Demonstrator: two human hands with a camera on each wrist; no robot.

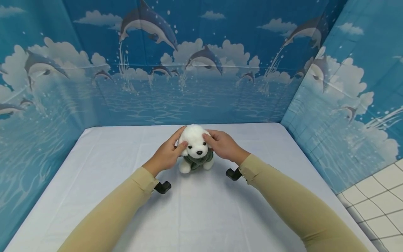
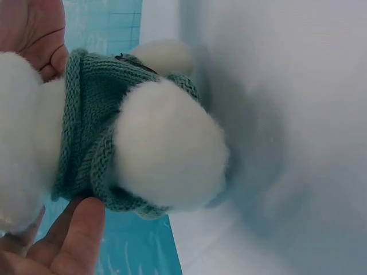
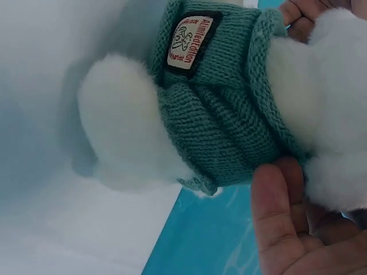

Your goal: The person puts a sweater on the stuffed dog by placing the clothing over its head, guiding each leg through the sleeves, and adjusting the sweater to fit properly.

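From the head view we see the white plush dog sitting upright on the white tablecloth, toward the far middle of the table, facing us. Our left hand cups the left side of its head with the thumb curled over the ear, and our right hand closes on the right side; both are clamped on the head, which keeps the soft toy steady and upright between them. Blue dolphin-print panels wall the table on the left, far and right sides.

In the left wrist view, the toy's green knitted sweater and a fluffy paw fill the frame; our thumb lies just below the knit, touching it.

In the right wrist view, the sweater carries a sewn label. Our thumb presses just under the hem, beside the white fur of the head.
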